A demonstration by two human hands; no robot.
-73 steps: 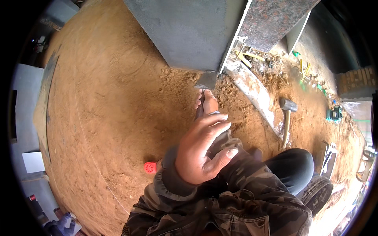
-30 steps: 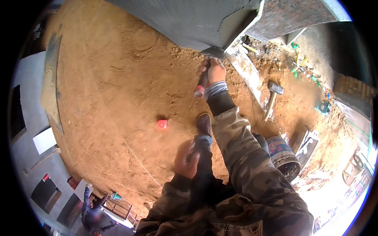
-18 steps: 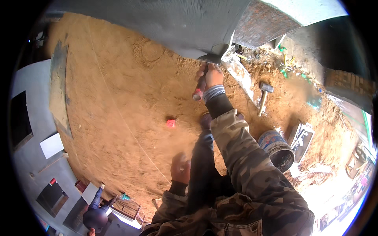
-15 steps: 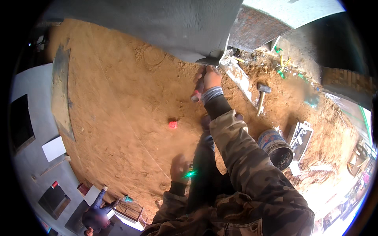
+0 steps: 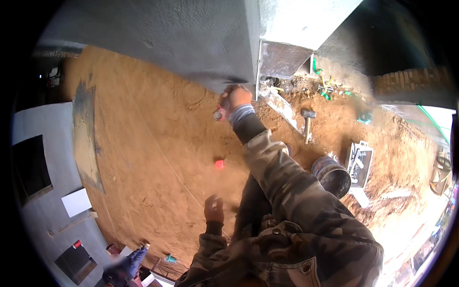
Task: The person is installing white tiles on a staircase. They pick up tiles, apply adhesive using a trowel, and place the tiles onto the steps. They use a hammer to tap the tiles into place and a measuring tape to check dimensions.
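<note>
My right hand (image 5: pixel 239 97) is closed around a thick cylinder with a reddish end (image 5: pixel 219 114), at the foot of the grey plastered wall (image 5: pixel 191 43). Its kind is not clear, as the fingers cover most of it. Just beyond the knuckles a dark, blurred patch shows against the wall. My left hand (image 5: pixel 213 209) hangs low beside my leg, over the sandy ground, fingers loosely bent and somewhat apart, with nothing visible in it. A small red block-like piece (image 5: pixel 219 164) lies on the sand between the hands.
To the right lie a hammer (image 5: pixel 308 123), a bucket (image 5: pixel 333 179) and a shallow tray of tools (image 5: pixel 359 165). A pale board (image 5: pixel 282 107) rests by the wall corner. A thin string (image 5: pixel 184 184) crosses the sand. Another person (image 5: pixel 125 268) is at the lower left.
My right hand has shifted left along the wall's foot with the cylinder. The green glow beside my left hand is gone. The whole view has turned slightly.
</note>
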